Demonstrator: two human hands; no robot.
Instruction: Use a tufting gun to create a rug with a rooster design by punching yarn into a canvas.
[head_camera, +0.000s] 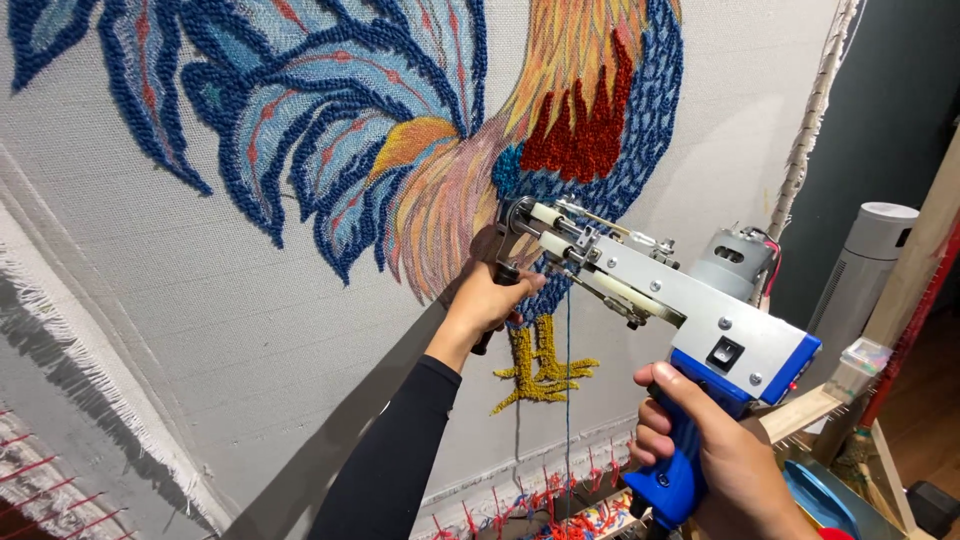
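Your right hand (715, 455) is at about 5 o'clock in the view, with the fingers curled tight around the blue grip of the tufting gun (680, 300). Your left hand (490, 297), in a black sleeve, is near the centre and is closed around the dark front handle of the gun. The gun body, grey metal with a blue rear part, goes from your right hand up toward 10 o'clock, and its tip is pressed on the stretched white cloth (250, 300), just below the blue and red chest of the tufted rooster (430, 110). The rooster fills the top of the view from 10 to 1 o'clock. Its yellow foot (540, 365) is at 6 o'clock from your left hand. A thin blue yarn (568, 400) hangs straight down from the gun. At 3 o'clock, well apart, stands a grey cylinder device (865, 265).
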